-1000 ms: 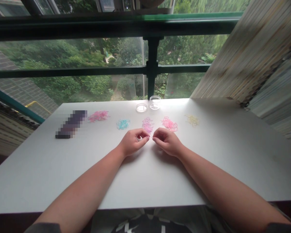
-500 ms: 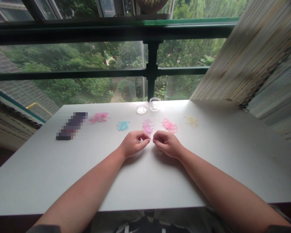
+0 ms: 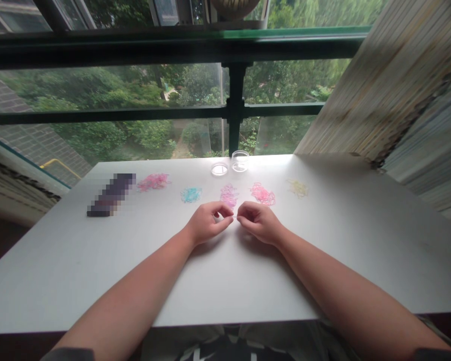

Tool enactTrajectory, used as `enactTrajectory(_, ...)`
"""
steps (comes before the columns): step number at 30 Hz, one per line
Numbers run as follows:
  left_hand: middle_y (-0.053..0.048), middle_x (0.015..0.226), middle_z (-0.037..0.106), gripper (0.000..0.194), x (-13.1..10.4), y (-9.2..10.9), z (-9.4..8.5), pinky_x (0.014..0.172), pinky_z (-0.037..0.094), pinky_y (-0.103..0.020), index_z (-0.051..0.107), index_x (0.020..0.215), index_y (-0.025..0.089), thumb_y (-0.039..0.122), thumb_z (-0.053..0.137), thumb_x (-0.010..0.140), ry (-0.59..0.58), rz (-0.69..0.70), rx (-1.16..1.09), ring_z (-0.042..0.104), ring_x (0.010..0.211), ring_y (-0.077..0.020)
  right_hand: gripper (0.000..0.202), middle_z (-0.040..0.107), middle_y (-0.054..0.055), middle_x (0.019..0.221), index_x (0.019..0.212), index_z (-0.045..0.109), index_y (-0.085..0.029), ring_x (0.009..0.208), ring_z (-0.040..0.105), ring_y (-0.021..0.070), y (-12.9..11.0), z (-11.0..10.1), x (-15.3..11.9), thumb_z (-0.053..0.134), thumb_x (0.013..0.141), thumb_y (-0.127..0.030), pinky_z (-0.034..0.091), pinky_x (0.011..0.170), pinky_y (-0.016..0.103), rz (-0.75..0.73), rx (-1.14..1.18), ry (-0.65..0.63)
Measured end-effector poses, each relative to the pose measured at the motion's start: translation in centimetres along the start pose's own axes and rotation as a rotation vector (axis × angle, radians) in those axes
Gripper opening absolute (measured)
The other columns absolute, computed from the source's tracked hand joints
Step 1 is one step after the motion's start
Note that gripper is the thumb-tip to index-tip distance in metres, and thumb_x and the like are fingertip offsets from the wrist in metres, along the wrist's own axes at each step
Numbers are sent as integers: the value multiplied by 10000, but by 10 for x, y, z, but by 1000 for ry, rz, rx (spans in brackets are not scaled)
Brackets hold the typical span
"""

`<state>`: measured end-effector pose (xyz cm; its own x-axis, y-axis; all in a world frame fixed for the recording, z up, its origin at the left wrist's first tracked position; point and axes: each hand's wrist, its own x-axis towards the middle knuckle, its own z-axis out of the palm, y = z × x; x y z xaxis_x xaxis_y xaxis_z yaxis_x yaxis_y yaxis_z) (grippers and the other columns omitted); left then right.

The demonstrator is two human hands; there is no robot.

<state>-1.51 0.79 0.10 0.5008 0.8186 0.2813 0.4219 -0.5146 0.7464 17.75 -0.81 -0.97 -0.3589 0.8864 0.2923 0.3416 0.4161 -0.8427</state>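
Observation:
My left hand (image 3: 210,221) and my right hand (image 3: 260,222) face each other over the middle of the table, thumbs and forefingers pinched. A thin, pale rubber band (image 3: 235,216) spans the small gap between the fingertips, held at both ends. Its exact colour is hard to make out. Just beyond the fingers lies a pile of purple rubber bands (image 3: 229,194). A coral-pink pile (image 3: 262,193) is right of it, and a blue pile (image 3: 191,194) is to its left. Farther out are a pink pile (image 3: 154,182) at left and a yellow pile (image 3: 298,188) at right.
A clear round container (image 3: 240,161) and a shallow clear lid or dish (image 3: 220,169) stand at the back of the white table (image 3: 210,291). A dark pixelated object (image 3: 113,195) lies at the left. Behind are a green-framed window and a striped curtain (image 3: 346,90).
Hardly anything differs. Both hands keep their pinch at the same place, and the thin band between the fingertips shows slightly more clearly now.

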Motion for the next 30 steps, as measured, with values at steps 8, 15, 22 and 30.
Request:
enactTrajectory(8,-17,772,661,123,0,0,1,611,457,-213,626,810,166,274,583,769,-7,-20,3,593,686,-117,57,438,-50,571,712,509,-177,519,377,80,-3,0,-1,525,744,-133,320,495,208,-2,-2,-2)
enactTrajectory(15,-22,775,661,120,0,1,0,604,456,-214,623,795,163,271,575,770,-10,-29,-1,595,697,-123,51,451,-50,570,724,507,-177,508,392,79,-3,0,0,534,747,-141,324,482,205,8,-7,-5)
enactTrajectory(22,-21,784,659,107,0,0,0,628,450,-219,626,788,167,256,566,778,-17,-22,-26,596,738,-130,46,457,-51,567,730,510,-179,507,402,79,-2,-1,0,538,749,-148,325,481,204,14,-18,-11)
enactTrajectory(30,-14,796,665,104,0,-3,0,657,447,-227,634,812,172,233,556,779,2,-14,-23,590,748,-129,47,455,-52,567,726,507,-181,505,404,80,-2,0,0,538,744,-150,324,481,206,21,-17,-11)
